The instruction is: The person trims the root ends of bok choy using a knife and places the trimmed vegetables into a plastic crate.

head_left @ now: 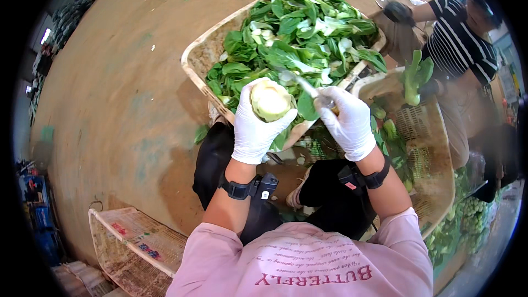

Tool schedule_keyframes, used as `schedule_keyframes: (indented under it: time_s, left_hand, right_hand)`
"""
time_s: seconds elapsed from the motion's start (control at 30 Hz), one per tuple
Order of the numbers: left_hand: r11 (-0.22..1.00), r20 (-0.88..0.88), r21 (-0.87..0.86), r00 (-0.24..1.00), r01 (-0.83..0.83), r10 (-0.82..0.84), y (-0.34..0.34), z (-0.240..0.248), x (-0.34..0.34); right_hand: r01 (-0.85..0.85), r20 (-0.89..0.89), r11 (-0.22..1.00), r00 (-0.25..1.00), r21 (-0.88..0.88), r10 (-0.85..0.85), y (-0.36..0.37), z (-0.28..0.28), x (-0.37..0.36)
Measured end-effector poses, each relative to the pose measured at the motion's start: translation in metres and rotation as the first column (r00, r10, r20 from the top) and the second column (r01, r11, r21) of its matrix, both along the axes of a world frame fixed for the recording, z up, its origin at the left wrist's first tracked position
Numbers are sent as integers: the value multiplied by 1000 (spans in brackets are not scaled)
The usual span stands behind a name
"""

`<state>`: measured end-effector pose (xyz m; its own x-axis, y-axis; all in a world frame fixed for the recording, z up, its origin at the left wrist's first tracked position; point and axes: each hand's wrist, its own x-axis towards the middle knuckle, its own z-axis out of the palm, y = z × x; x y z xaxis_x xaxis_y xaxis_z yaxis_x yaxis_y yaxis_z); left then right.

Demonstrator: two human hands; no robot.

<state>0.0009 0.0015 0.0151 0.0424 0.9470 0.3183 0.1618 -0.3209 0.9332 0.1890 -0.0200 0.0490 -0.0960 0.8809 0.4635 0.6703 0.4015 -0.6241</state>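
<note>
My left hand, in a white glove, is wrapped around a head of bok choy with its pale cut base facing up. In my right hand, also gloved, is a knife. Its blade points up and left, just right of the bok choy and apart from it. Both hands are over the near edge of a pale plastic crate heaped with loose bok choy leaves.
Beside it, a second crate holds several bok choy heads. At the right, a co-worker in a striped shirt has a bok choy near one hand. Another crate stands at lower left. Bagged greens lie at lower right.
</note>
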Motion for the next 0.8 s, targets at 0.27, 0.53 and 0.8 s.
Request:
schedule_keyframes:
  time_s: [0.27,0.53,0.8]
  left_hand:
    - [986,9,-144,996,87,-87,4,-11,-27]
    - [994,-17,-86,998,64,-65,8,-38,-43]
    - [924,342,-168,899,344,-272,4,2,-57]
  right_hand:
    - [-194,-357,948,929,-252,95,28,-24,-55]
    - [-309,-529,877,845,-367,77,27,-30,-49]
    - [-659,-922,686,385,-309,-45,41,-40,-28]
